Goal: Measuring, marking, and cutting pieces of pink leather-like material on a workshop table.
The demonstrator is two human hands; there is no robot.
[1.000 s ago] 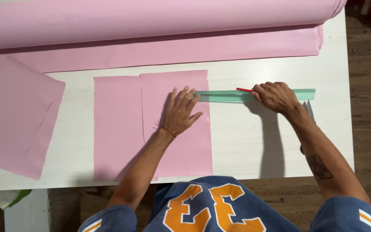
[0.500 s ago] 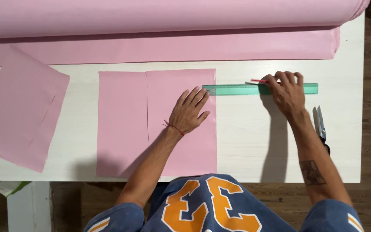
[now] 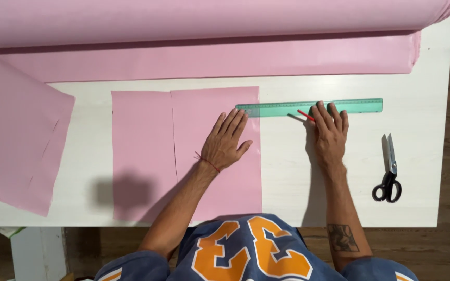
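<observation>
L hand [image 3: 226,140] flat, no grip, on pink sheet [image 3: 217,156]; R hand [image 3: 330,131] pins green ruler [image 3: 308,107].

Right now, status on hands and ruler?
Left hand flat on pink rectangular sheet. Right hand on green plastic ruler, holding red pencil. Black-handled scissors lie apart.

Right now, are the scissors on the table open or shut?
Slightly open: the scissors lie flat on the white table, blade tips a little apart.
</observation>
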